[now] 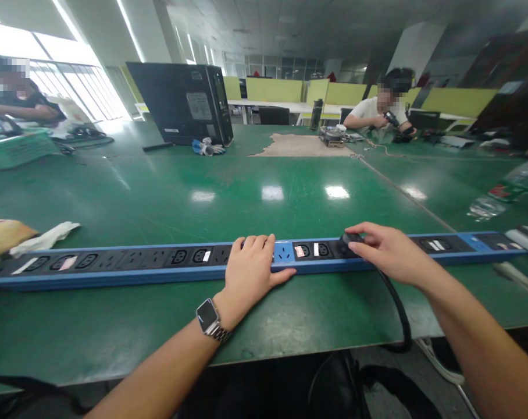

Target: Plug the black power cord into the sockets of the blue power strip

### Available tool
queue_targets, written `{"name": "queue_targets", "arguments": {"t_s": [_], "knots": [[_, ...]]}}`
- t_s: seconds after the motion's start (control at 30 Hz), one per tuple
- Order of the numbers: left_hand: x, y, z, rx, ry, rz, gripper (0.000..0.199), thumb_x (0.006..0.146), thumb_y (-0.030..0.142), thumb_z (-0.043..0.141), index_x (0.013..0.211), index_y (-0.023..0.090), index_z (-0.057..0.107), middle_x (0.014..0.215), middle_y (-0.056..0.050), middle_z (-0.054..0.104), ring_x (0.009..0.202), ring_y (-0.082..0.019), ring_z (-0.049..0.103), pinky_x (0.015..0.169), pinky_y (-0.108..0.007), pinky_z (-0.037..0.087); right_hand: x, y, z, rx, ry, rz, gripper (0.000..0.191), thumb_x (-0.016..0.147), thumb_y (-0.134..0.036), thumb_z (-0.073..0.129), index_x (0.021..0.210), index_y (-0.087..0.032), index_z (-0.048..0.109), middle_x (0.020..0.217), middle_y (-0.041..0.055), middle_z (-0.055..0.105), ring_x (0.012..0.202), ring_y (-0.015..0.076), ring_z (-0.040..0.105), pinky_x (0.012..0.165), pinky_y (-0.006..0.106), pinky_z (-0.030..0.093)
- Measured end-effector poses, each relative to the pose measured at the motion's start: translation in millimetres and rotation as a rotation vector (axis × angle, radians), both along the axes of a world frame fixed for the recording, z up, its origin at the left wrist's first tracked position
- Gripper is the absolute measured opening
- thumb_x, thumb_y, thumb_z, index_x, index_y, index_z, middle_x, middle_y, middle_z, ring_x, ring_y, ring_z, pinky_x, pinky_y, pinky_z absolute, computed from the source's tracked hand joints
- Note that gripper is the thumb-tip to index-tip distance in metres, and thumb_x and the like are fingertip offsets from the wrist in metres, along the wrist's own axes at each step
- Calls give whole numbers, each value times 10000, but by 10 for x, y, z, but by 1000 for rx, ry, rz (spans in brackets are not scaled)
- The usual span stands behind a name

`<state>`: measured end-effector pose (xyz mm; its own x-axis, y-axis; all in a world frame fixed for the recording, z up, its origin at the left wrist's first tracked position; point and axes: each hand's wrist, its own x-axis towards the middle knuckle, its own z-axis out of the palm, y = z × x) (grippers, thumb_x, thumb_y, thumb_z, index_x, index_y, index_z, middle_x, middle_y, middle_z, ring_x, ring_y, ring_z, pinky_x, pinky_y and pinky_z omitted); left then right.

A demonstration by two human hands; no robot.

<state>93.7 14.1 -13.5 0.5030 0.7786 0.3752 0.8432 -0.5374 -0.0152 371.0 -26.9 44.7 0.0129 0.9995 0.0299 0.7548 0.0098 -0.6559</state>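
A long blue power strip [159, 274] with black socket panels lies across the green table. My left hand [252, 265], with a watch [207, 315] on its wrist, is wrapped over the strip's middle, fingers on the far edge and thumb along the near side. To its right, my right hand [384, 251] pinches a black plug [350, 243] against the strip's sockets. How far the plug sits in the socket is hidden. A thick black cable [401, 308] hangs from it over the table's front edge.
A black computer case [181, 105] with gloves [208, 147] beside it stands at the back left. A plastic bottle [503, 192] lies at the right. A green basket [20, 148] is at the far left. Two people sit across the table.
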Motion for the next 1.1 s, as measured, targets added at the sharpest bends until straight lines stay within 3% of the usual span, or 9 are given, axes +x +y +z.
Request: {"name": "queue_targets", "arguments": {"t_s": [0.13, 0.37, 0.63, 0.9, 1.1], "knots": [[9, -8, 14, 3, -4, 7, 732, 787, 672, 571, 1264, 119, 538, 1170, -125, 641, 1068, -303, 548, 972, -442, 369, 42, 54, -130, -51, 29, -15, 418, 799, -457, 551, 1106, -183, 629, 569, -37, 538, 513, 124, 471, 489, 250, 318], [14, -16, 25, -2, 4, 8, 745, 794, 666, 563, 1277, 100, 529, 1163, -134, 638, 1066, -308, 549, 969, -455, 377, -95, 126, -1, -53, -97, -69, 347, 742, -424, 558, 955, -172, 665, 505, -36, 532, 444, 102, 397, 446, 237, 254], [-6, -3, -1, 1, -5, 7, 745, 794, 679, 548, 1298, 131, 519, 1175, -137, 628, 1088, -307, 545, 973, -447, 369, -74, 111, 19, -53, -239, -116, 341, 744, -436, 546, 927, -194, 703, 556, -15, 584, 486, 129, 482, 495, 255, 314], [-8, -4, -4, 6, 4, 2, 743, 807, 676, 532, 1304, 125, 511, 1178, -133, 630, 1079, -307, 541, 975, -449, 369, -229, 111, -40, 2, -453, -43, 255, 776, -379, 524, 924, -222, 659, 587, -19, 584, 527, 140, 505, 521, 260, 285], [-3, -8, 16, -2, -3, -5, 732, 804, 672, 539, 1287, 122, 523, 1186, -133, 628, 1083, -309, 539, 982, -458, 367, -172, 38, -160, 10, -188, -39, 305, 820, -443, 528, 978, -204, 634, 521, -46, 557, 491, 137, 508, 520, 258, 330]]}}
